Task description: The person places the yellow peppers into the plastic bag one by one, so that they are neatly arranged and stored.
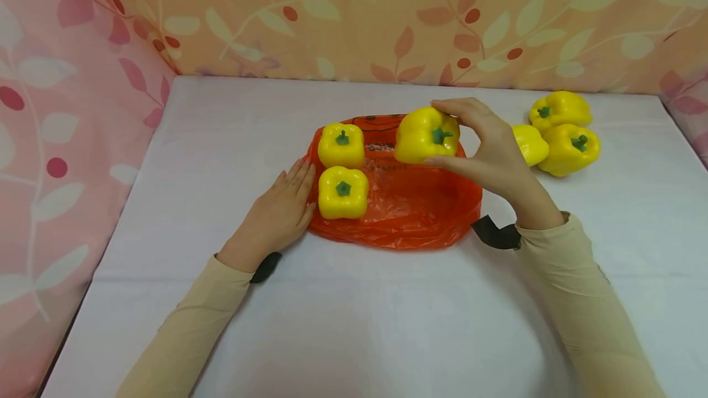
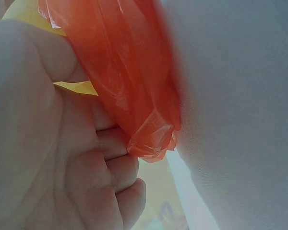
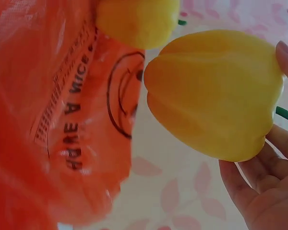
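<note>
Head view: my right hand [image 1: 492, 152] pinches a glossy lobed pepper [image 1: 426, 135] over the crinkly orange bag [image 1: 409, 214], left hand [image 1: 279, 214] flat.

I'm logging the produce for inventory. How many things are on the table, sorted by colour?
Yellow peppers: 6 (two on the bag, one held in the right hand, three at the right)
Orange plastic bag: 1
Total: 7
</note>
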The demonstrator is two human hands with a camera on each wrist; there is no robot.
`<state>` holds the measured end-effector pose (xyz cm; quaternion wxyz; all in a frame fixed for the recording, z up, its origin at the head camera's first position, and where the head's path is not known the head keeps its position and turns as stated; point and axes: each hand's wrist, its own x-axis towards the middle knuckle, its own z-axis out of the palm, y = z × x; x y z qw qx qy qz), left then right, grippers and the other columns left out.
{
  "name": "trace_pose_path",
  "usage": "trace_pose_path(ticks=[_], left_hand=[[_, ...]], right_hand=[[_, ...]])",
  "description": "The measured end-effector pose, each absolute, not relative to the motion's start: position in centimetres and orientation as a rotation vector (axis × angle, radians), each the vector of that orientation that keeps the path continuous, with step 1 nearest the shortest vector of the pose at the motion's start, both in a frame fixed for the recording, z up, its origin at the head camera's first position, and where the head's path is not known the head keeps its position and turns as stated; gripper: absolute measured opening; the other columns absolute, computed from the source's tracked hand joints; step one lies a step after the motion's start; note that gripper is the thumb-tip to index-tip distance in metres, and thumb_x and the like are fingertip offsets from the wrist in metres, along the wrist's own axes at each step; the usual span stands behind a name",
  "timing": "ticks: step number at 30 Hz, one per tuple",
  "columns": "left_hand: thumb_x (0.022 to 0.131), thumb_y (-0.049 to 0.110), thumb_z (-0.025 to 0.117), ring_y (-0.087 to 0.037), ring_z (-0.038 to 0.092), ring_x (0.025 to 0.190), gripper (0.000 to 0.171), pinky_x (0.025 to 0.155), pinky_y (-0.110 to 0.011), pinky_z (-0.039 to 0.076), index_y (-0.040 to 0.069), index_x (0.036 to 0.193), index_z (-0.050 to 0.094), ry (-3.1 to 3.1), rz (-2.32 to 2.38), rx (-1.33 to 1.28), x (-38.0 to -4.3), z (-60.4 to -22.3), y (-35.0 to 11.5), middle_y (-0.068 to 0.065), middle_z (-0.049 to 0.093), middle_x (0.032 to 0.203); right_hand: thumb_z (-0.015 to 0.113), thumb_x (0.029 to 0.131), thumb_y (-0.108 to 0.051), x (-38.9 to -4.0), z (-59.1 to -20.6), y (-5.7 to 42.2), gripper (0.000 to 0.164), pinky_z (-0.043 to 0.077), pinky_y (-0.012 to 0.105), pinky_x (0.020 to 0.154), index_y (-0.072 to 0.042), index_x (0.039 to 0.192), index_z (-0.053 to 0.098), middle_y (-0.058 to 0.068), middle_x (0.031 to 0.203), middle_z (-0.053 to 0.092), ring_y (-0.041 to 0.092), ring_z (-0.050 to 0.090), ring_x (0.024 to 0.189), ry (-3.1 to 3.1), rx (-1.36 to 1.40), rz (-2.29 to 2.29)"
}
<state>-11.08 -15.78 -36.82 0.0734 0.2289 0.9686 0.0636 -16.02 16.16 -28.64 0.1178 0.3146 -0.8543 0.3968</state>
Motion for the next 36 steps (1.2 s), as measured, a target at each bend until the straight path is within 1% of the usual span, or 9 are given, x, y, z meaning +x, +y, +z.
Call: trace_pose_path(ticks=[4,11,13,24,36], left_hand=[[0.099,0.025,0.041,-0.032,0.01,0.143,0.063,0.114,-0.045,0.013,-0.008,0.147,0.016,2.91,0.189,0.695,-11.1,-36.7,-15.8,-0.022,0.014,0.154],[0.099,0.025,0.041,-0.031,0.009,0.143,0.064,0.114,-0.045,0.012,-0.008,0.147,0.015,2.912,0.174,0.697,-11.1,-36.6,-15.8,-0.022,0.014,0.154],[0.099,0.025,0.041,-0.031,0.009,0.143,0.064,0.114,-0.045,0.013,-0.008,0.147,0.016,2.914,0.171,0.696,-11.1,-36.6,-15.8,-0.022,0.014,0.154],[0.099,0.025,0.041,-0.031,0.01,0.143,0.064,0.114,-0.045,0.013,-0.008,0.147,0.015,2.911,0.187,0.683,-11.1,-36.6,-15.9,-0.021,0.014,0.154],[0.099,0.025,0.042,-0.032,0.011,0.143,0.064,0.114,-0.045,0.014,-0.008,0.147,0.016,2.918,0.19,0.68,-11.0,-36.7,-15.8,-0.022,0.015,0.153]], right_hand=[[0.084,0.066,-0.003,-16.8,-29.0,15.2,0.07,0.04,0.019,0.095,0.0,0.13,0.054,0.009,0.127,0.055,0.02,0.051,0.113,-2.545,0.974,1.137],[0.084,0.069,-0.01,-17.9,-29.7,14.1,0.069,0.042,0.037,0.097,0.001,0.13,0.053,0.011,0.127,0.053,0.022,0.049,0.114,-2.641,0.973,1.128],[0.084,0.07,-0.011,-18.2,-29.9,13.8,0.068,0.042,0.039,0.098,0.0,0.13,0.053,0.011,0.127,0.053,0.022,0.049,0.114,-2.66,0.974,1.15],[0.083,0.071,-0.014,-19.4,-30.7,12.6,0.067,0.039,0.039,0.102,0.002,0.129,0.053,0.014,0.126,0.054,0.025,0.049,0.115,-2.726,1.02,1.117],[0.082,0.073,-0.023,-20.3,-31.5,11.7,0.068,0.039,0.039,0.101,-0.001,0.13,0.053,0.012,0.125,0.054,0.025,0.048,0.115,-2.859,1.002,1.07]])
